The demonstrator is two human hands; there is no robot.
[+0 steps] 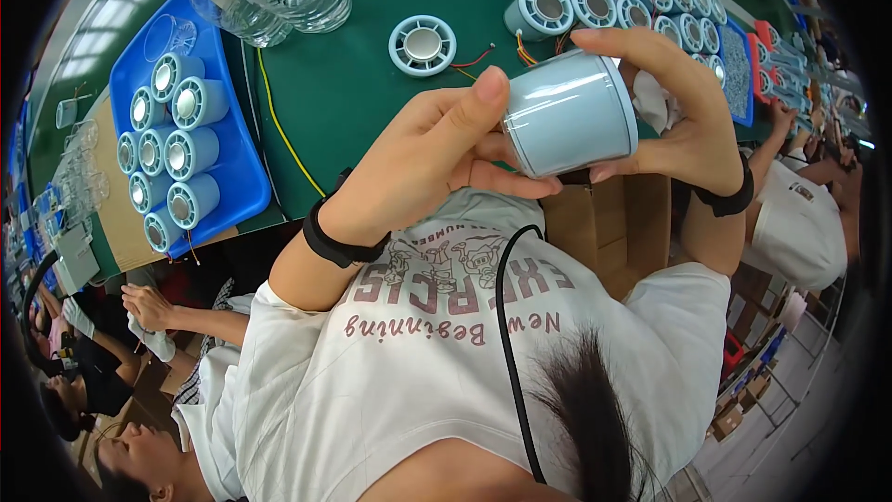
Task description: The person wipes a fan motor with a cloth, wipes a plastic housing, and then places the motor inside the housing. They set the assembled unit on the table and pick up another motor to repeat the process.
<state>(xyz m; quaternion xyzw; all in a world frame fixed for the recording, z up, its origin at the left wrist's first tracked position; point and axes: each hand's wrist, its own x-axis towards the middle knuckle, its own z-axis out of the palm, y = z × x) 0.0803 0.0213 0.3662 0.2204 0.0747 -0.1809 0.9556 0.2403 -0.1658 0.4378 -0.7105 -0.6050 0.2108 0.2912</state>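
1. The light-blue cylinder (569, 116) is held in the air between both hands, lying on its side near the table (311, 84).
2. The left hand (413, 163) grips its left end: the thumb presses at the upper corner, and the other fingers (513, 181) curl beneath.
3. The right hand (706, 125) is parted in a wide C, pinching the cylinder between an index finger along the top edge and a thumb at the lower right; a gap shows between palm and cylinder.
4. A round speaker-like unit (423, 46) with wires lies beyond the left hand, apart from it.
5. Similar units stand on a blue tray (243, 200) at left.
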